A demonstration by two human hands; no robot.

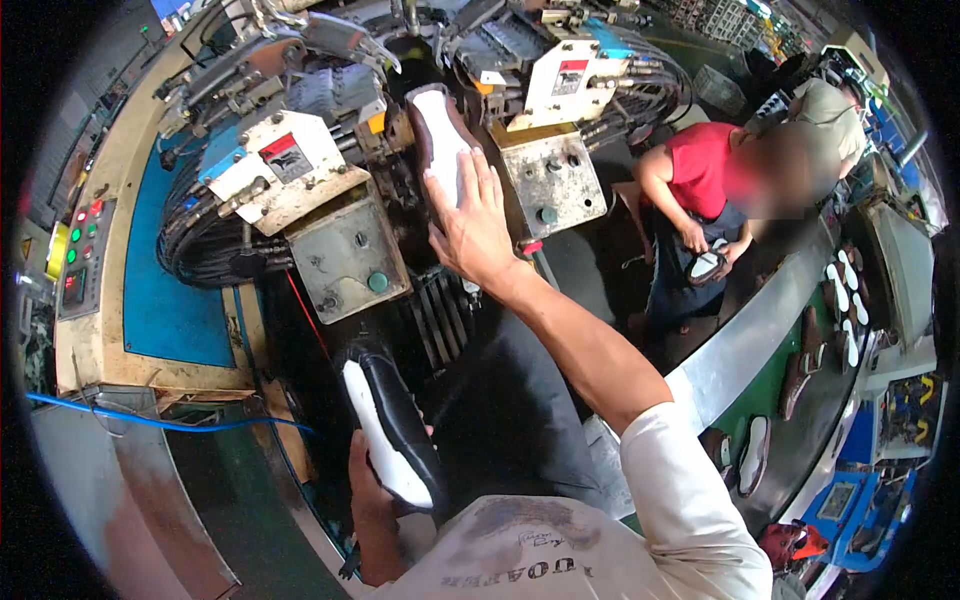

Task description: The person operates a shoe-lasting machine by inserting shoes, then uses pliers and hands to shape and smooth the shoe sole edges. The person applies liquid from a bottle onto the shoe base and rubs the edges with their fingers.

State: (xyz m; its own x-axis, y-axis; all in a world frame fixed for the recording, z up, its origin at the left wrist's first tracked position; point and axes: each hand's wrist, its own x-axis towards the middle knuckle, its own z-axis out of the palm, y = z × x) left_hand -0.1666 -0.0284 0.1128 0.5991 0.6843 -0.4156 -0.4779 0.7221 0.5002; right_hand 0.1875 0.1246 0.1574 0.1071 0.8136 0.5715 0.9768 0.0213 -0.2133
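Note:
My right hand (474, 222) holds a brown shoe (428, 120) by its near end, fingers draped across the white sole. The shoe lies bottom up, its far end between the jaws of a machine (345, 130). Lower down, my left hand (370, 480) is closed around the side of a black shoe (405, 440), whose white underside faces up. That shoe is close to my body, below the machine's front plates. Part of the left hand is hidden behind it.
A control panel (85, 250) with lit buttons is at left. A blue hose (170, 424) crosses the lower left. At right, a co-worker in a red shirt (695, 170) handles another shoe (706, 266). Several shoes stand along a green-surfaced line (732, 395) with a metal edge.

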